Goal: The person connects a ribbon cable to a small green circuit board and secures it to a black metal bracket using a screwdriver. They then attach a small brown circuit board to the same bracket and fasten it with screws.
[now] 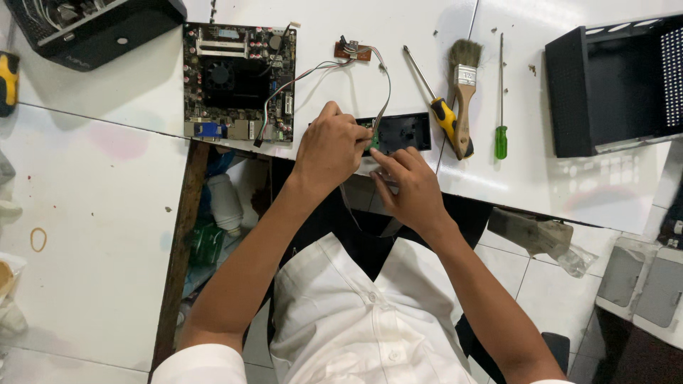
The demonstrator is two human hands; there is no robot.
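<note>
my right hand (415,188) fingers curled, steadying black panel (398,133) at table edge | my left hand (329,146) pinching small green board (373,136) on it | risk: tugging grey cable (324,67) drags brown board (353,51) | motherboard (238,82) beyond

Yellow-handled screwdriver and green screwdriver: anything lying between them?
Yes. In the head view a paintbrush with a wooden handle lies between the yellow-handled screwdriver and the green screwdriver, its handle end touching the yellow handle.

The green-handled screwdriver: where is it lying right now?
In the head view, the green-handled screwdriver lies on the white table, right of the paintbrush and left of the black case.
</note>
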